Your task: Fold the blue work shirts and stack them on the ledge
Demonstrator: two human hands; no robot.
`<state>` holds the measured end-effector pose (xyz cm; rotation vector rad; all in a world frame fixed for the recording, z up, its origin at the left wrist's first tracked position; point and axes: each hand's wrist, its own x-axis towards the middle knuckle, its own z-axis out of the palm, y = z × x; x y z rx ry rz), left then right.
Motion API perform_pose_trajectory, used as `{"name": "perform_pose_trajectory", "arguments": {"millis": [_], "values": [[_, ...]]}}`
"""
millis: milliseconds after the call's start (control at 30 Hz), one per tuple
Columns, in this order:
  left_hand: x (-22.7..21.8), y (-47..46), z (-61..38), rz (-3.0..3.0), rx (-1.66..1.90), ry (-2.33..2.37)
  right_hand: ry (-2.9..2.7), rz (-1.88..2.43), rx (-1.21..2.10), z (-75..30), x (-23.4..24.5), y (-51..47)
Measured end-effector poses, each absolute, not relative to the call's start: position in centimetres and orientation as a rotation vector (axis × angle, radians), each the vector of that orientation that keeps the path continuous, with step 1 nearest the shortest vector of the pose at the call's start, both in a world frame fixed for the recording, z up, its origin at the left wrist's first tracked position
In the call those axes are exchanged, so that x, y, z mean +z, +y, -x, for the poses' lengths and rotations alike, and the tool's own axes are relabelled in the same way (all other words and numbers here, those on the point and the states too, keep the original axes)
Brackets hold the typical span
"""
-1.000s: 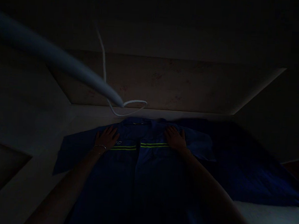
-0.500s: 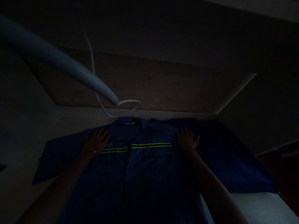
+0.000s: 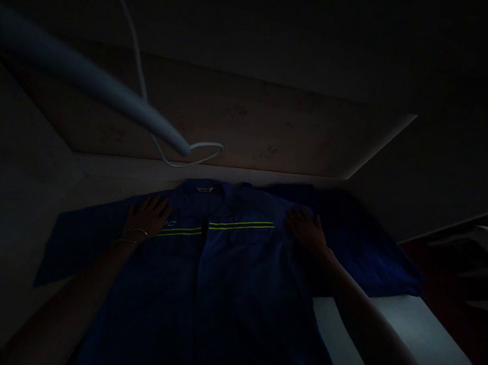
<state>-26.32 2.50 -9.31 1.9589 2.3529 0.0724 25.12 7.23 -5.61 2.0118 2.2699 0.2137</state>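
A dark blue work jacket (image 3: 238,270) with yellow-green chest stripes lies spread out, front side up, its collar at the far edge. My left hand (image 3: 147,216) rests flat on its left shoulder area, beside pale lettering, with bracelets at the wrist. On the opposite shoulder lies my right hand (image 3: 306,229), fingers stretched and palm down. The left sleeve is laid out sideways. Darkness hides the detail of the jacket's lower part.
More blue cloth (image 3: 367,261) lies right of the jacket on the pale surface (image 3: 420,331). Above hang a light tube (image 3: 128,106) and a looped white cord (image 3: 138,60). A flower-patterned panel (image 3: 247,122) stands behind, with a dark wall on the right.
The view has shifted and tilted slightly, so the jacket and tube sit a little higher and further left. Both hands stay on the shoulders; the right hand's fingers look slightly more drawn in.
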Motion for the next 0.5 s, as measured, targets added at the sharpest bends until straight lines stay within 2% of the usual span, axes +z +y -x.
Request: {"name": "perform_pose_trajectory", "arguments": {"millis": [100,167,267,367,500], "values": [[-7.9,2.0,25.3,-1.958,0.137,2.397,2.040,-2.340,0.300,-24.5,-4.1,5.1],[-6.4,0.6,23.9,-1.996,0.227,2.432,2.096,-2.494,0.348,-23.1,-2.9,2.7],[-4.4,-4.1,20.8,-2.100,0.338,2.395,2.618,-2.131,0.153,-20.3,-2.3,-3.1],[-4.3,-11.7,17.6,-2.207,0.241,2.216,2.903,-1.678,-0.006,-18.5,-3.4,-9.9],[-7.1,-21.3,16.1,-2.130,0.047,2.187,2.869,-1.644,-0.134,-19.1,-6.9,-15.9]]}}
